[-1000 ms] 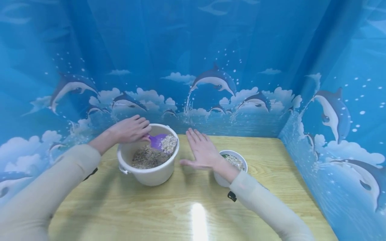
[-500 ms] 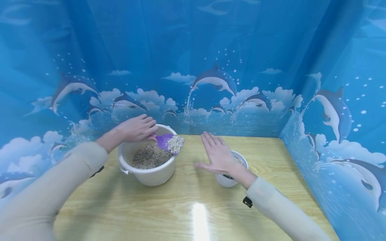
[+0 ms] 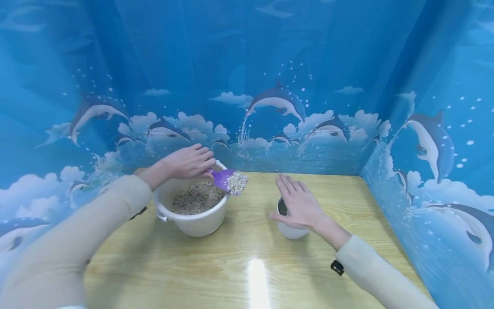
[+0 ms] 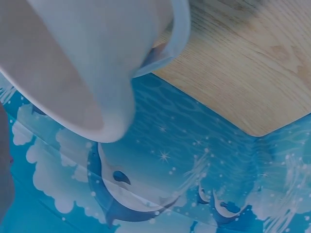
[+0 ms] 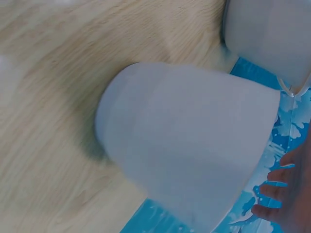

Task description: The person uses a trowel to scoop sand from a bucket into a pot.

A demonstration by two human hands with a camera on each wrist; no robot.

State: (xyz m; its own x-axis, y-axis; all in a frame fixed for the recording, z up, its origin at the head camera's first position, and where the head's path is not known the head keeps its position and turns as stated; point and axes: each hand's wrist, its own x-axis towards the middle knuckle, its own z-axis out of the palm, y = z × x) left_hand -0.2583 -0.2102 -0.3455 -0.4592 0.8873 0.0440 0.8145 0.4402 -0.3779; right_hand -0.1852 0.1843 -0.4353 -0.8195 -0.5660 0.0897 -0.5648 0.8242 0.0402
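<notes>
The left hand [image 3: 189, 161] shifts toward 3 o'clock with the purple scoop [image 3: 221, 177]; its pale grains [image 3: 237, 183], a second ago over the mouth of the white bucket [image 3: 200, 225], now lie beyond it at 2 o'clock. The right hand [image 3: 299, 207] also moves toward 3 o'clock, now hiding most of the mouth of the small pot [image 3: 291, 232].

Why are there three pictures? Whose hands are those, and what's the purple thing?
No robot here: these are one person's two bare hands. The wide picture comes from a camera worn on the head. The others come from wrist cameras: the left one sees the big bucket, the right one mostly the small pot. Both stand on a wooden table. The left hand holds the purple scoop, loaded with pale grains. The right hand partly hides the pot from the head camera; I can't tell whether they touch.
</notes>
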